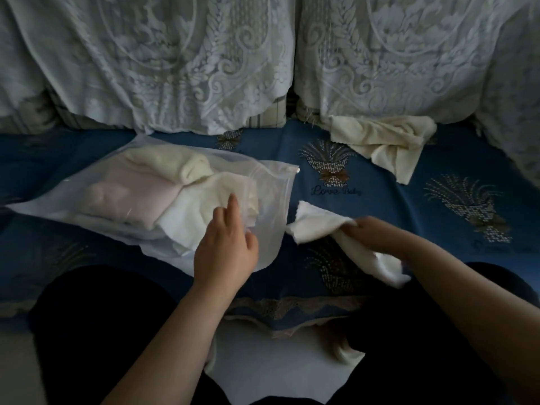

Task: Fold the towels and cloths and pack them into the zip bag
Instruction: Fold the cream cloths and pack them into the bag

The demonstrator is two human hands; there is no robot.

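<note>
Left hand (225, 249) at zip bag (271, 200) mouth — right hand (371, 232) grips cloth (318, 226).

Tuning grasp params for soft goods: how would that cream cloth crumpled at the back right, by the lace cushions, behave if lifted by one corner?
The cream cloth would probably go floppy and hang long: it lies in loose folds with a strip trailing onto the blue cover. It looks thin, so likely light. Its matte surface suggests little slip in the fingers.

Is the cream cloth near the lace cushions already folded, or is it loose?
Loose. The cream cloth lies crumpled on the blue sofa cover, with one corner trailing forward and uneven edges showing, outside the zip bag.
</note>
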